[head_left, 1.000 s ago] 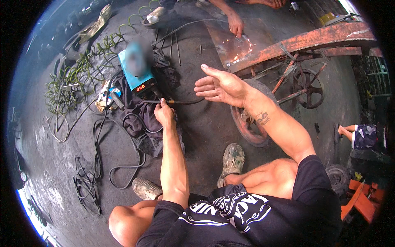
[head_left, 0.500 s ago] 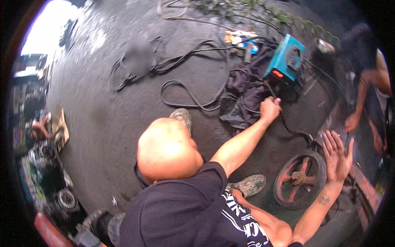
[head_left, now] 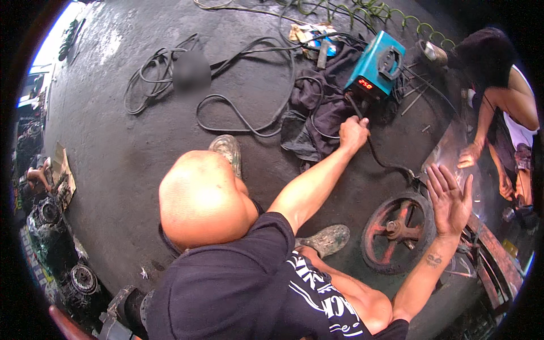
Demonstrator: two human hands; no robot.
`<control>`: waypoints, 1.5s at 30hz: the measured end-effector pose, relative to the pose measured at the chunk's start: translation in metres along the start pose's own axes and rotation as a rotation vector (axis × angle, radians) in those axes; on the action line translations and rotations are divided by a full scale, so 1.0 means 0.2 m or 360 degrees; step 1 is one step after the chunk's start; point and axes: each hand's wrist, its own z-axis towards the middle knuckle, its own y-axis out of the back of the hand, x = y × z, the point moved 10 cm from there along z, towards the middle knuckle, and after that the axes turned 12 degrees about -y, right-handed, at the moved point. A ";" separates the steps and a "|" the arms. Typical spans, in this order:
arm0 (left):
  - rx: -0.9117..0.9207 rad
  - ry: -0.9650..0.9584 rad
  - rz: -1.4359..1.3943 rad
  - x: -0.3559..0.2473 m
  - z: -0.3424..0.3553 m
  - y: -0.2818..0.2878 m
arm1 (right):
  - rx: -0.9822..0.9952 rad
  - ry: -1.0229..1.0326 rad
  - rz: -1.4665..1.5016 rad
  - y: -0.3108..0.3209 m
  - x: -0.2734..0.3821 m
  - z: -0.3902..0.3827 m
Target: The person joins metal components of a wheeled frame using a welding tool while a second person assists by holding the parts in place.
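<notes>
My left hand is closed around a thick black cable close to the front of a teal box-shaped welding machine. The machine has a black top handle and a lit red display. From below this hand, the cable runs on toward the right. My right hand is raised with its fingers stretched out and its palm bare, holding nothing. It appears above and beside a red spoked wheel with a black rim. Crumpled dark cloth lies left of the machine.
Looped black cables and a green coiled hose lie on the dark floor. At the right, another person's hand is near a metal sheet. A rusty metal frame stands lower right; greasy machine parts line the left.
The view has shifted, so everything appears farther left and a little higher, and sharper. My left hand keeps its hold on the cable; my right hand stays raised and spread.
</notes>
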 end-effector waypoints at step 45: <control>0.0063 0.0111 -0.0121 0.01 -0.01 0.00 | 0.0011 0.0040 -0.0011 0.02 0.00 0.01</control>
